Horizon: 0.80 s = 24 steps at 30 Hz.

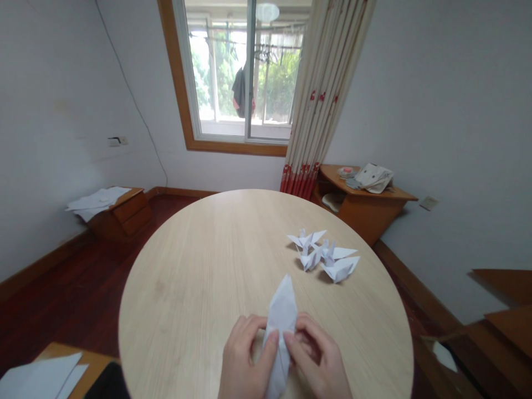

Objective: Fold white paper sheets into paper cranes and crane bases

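A round light-wood table (pixel 199 266) fills the lower middle of the frame, with a curtained window (pixel 245 72) at the top centre and a low wooden cabinet (pixel 361 208) at centre right. Right of the table's middle sits a small cluster of folded white paper cranes (pixel 326 256). At the bottom centre the left hand (pixel 245 360) and right hand (pixel 318 357) are close together, both pinching a long pointed white folded paper (pixel 282 327) that stands between them, tip pointing up-frame.

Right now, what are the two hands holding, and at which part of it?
The left hand and right hand pinch a folded white paper by its near half; its pointed far tip is free.
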### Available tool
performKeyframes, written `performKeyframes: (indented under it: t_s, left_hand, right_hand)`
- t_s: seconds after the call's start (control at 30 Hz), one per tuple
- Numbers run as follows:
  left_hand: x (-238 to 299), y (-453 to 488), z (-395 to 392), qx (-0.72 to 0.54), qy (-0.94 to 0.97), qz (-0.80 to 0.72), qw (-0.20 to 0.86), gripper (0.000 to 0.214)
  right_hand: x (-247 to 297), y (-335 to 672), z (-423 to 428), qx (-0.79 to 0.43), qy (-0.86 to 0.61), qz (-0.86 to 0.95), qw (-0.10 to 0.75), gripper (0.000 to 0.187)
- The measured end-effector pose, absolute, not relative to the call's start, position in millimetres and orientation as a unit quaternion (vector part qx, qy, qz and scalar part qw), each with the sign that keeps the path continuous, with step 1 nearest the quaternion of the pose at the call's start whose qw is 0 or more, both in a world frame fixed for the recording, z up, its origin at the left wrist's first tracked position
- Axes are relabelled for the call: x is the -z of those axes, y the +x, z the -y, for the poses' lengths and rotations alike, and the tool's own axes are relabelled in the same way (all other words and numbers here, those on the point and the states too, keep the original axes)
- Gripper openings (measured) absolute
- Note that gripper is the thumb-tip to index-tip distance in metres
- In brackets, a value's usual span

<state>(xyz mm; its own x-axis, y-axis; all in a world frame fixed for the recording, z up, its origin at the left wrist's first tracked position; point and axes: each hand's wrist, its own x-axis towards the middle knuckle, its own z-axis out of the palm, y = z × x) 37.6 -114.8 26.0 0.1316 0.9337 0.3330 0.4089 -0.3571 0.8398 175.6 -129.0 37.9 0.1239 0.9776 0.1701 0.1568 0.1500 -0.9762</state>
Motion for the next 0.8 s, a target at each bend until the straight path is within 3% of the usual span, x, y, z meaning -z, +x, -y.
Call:
performKeyframes:
  t_s: [0.3,0.57,0.8]
  left_hand:
    - [-34,38,115,-0.430,0.755,-0.483,0.111,0.012]
    - [-47,36,112,-0.430,0.732,-0.480,0.220,0.021]
    - [-55,28,115,-0.506,0.747,-0.387,0.190,0.018]
  right_hand:
    - [-33,165,127,-0.269,-0.565,0.566,0.537,0.005]
    - [-57,166,127,-0.238,-0.463,0.642,0.563,0.017]
    - [-54,173,136,-0.209,-0.470,0.636,0.575,0.029]
